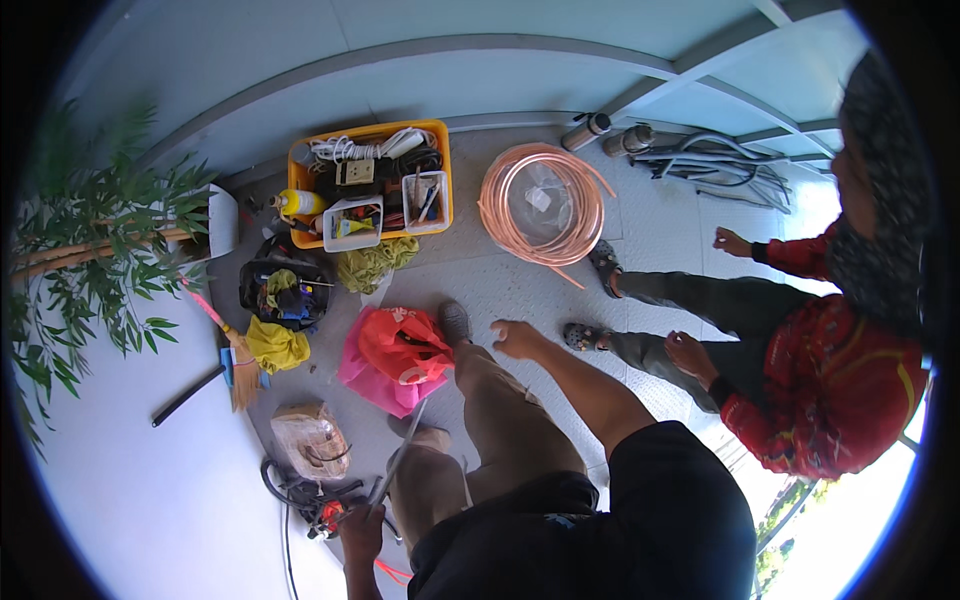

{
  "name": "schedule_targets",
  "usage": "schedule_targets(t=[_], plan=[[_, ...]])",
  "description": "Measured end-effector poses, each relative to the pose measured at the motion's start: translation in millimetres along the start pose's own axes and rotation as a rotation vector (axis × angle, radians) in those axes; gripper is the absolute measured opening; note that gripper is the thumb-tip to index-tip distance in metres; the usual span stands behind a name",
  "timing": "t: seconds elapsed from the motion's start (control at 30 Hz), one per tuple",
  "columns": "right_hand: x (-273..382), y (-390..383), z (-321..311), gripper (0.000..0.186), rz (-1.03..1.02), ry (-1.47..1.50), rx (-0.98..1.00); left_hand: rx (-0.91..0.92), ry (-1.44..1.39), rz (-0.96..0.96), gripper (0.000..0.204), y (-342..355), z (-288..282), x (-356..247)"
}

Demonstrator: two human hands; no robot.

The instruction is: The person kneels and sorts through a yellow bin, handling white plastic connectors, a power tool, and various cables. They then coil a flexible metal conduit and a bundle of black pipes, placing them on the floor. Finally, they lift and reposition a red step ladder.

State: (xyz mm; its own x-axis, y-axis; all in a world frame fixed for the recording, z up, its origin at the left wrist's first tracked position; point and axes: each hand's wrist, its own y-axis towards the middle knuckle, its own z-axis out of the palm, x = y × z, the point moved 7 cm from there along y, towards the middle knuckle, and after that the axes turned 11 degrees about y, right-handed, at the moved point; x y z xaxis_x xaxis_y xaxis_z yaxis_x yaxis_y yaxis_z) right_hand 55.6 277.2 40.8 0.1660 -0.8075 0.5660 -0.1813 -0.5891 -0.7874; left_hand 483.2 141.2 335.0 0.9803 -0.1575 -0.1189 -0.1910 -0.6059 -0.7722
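In the head view, my left hand (362, 525) is closed around a long grey rod (398, 460), which slants up toward the pink and red plastic bags (400, 342) by my feet. My right hand (515, 338) is held out above the floor to the right of those bags, its fingers loosely bent and apart, holding nothing. Just left of the rod lie a brownish wrapped block (312, 440) and a dark power tool with red parts and a cord (330, 512).
A co-worker (820, 370) stands at right. An orange crate of tools (435, 150), copper tubing coil (490, 205), steel flasks (625, 142) and grey pipes (720, 170) line the back wall. Black bag (265, 285), yellow cloths (275, 345), broom (243, 375) and leafy plant (100, 230) are at left.
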Motion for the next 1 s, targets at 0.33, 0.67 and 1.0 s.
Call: schedule_targets(t=[0.33,0.67,1.0], plan=[[146.2,-208.3,67.0,0.051,-0.461,-0.397,0.117,-0.227,-0.328,0.248,0.028,-103.2,-9.0,5.6],[279.4,-485.3,62.6,0.029,-1.264,-0.638,-0.177,-0.603,-0.286,0.171,0.014,-292.6,46.8,174.2],[325.6,-667.6,-125.8,0.02,-1.469,-0.092,-0.506,-0.833,-0.474,-0.197,0.011,-362.3,230.6,250.0]])
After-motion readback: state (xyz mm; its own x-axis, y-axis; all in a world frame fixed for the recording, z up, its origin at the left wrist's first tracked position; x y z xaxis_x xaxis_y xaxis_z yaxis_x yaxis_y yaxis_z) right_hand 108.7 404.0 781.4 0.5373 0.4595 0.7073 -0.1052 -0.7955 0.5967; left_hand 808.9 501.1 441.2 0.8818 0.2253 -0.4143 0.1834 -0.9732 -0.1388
